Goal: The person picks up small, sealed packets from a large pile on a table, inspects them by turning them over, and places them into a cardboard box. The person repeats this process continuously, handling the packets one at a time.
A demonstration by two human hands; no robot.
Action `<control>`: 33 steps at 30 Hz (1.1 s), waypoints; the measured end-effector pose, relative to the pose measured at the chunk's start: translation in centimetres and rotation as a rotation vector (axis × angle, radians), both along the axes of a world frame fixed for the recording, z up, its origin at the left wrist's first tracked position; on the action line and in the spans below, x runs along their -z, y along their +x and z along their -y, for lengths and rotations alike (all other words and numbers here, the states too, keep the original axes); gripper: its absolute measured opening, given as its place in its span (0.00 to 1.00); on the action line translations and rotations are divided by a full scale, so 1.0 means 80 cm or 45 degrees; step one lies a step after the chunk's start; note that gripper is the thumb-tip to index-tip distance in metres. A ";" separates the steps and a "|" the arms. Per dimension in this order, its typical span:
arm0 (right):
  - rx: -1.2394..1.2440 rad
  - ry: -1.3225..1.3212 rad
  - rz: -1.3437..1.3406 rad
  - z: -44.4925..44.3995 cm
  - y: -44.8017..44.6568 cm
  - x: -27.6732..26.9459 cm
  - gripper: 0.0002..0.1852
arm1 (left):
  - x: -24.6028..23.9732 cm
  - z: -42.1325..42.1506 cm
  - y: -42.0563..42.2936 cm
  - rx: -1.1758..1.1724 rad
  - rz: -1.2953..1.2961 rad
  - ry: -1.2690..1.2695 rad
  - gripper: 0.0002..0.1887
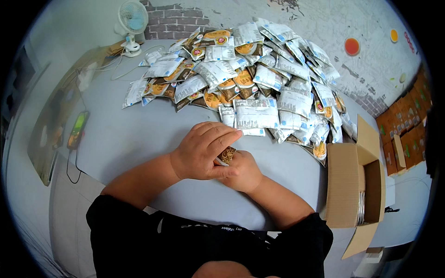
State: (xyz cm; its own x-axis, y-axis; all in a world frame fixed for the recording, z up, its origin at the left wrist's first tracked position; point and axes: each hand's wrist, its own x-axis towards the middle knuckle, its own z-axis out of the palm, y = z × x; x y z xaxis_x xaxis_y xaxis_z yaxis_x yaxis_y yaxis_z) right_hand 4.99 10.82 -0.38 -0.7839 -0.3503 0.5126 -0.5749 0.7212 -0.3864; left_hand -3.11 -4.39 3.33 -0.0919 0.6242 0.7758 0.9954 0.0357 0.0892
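Observation:
Over the front of the grey table, my left hand (pixel 203 151) curves around the top and side of a small packet (pixel 227 155). Only a brown patterned corner of it shows between thumb and fingers. My right hand (pixel 246 172) grips the same packet from the right, and its fingers are mostly hidden behind the left. Just beyond my hands rises a large heap of sealed packets, among them a white packet (pixel 256 114) with blue and grey print. Some lie brown side up, like the packet (pixel 245 83) with an orange picture.
An open cardboard box (pixel 342 184) stands at the right with flaps spread and packets inside. Stacked cartons (pixel 403 128) are farther right. A phone (pixel 78 130) on a cable lies at the left, and a small fan (pixel 132 26) stands at the back left.

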 end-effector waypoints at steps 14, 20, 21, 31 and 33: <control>0.135 -0.923 0.511 -0.013 -0.010 -0.013 0.21 | 0.020 -0.011 -0.027 -0.034 1.778 0.621 0.16; 0.312 -1.163 0.410 0.001 -0.015 0.004 0.16 | 0.027 -0.027 0.011 0.042 2.122 0.728 0.18; 0.317 -1.226 0.429 -0.001 -0.016 0.007 0.16 | 0.029 -0.029 0.019 0.037 2.074 0.675 0.18; 0.390 -1.592 0.648 -0.012 -0.020 -0.001 0.16 | 0.038 -0.026 0.036 0.021 1.603 0.369 0.19; 0.354 -1.637 0.694 -0.019 -0.019 0.002 0.18 | 0.038 -0.023 0.037 0.004 1.496 0.292 0.20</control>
State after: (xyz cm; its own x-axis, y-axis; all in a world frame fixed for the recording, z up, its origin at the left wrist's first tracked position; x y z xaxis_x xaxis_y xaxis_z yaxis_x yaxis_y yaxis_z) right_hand 3.48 12.35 -0.52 -0.9484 0.3155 -0.0326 -0.0441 -0.2328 -0.9715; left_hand -0.15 -2.59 0.27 -0.8178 0.4838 0.3116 0.3010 -0.1019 0.9482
